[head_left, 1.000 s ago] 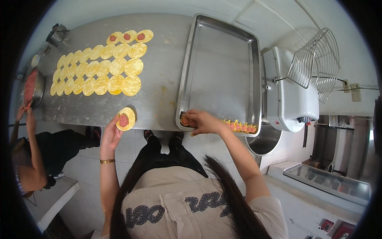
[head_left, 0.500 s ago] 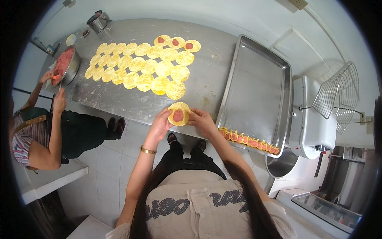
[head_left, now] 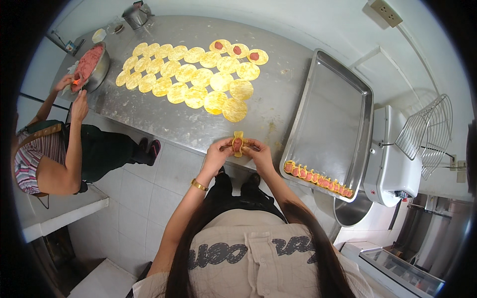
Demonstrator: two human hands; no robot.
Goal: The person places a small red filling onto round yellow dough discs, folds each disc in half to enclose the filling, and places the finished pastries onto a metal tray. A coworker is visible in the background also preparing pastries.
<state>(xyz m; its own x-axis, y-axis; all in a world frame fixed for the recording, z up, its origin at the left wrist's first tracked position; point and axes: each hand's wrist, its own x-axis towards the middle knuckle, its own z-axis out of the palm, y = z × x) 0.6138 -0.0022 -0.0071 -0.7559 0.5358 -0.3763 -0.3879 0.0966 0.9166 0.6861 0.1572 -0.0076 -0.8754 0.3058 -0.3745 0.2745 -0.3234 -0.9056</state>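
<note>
Between my hands is a yellow dumpling wrapper point(head_left: 238, 135) with pink minced meat point(head_left: 237, 144) at its middle, its sides folded up around the filling. My left hand point(head_left: 218, 153) pinches one side and my right hand point(head_left: 258, 151) pinches the other, just over the table's front edge. Beyond them, rows of flat round yellow wrappers point(head_left: 201, 78) lie on the steel table point(head_left: 164, 116). Three wrappers in the far row carry a dab of meat point(head_left: 237, 50). To the right, filled dumplings point(head_left: 318, 179) stand in a line along the near end of a metal tray point(head_left: 330, 109).
At the left, a co-worker's hands point(head_left: 79, 97) work at a steel bowl point(head_left: 103, 64) heaped with minced meat. A metal pot point(head_left: 136, 16) stands at the back left. A white machine point(head_left: 390, 159) with a wire guard point(head_left: 425, 134) is right of the tray.
The wrapper was a flat open disc held at its edges; now its sides are folded up around the meat. My hands have drawn closer together. The whole view has shifted slightly.
</note>
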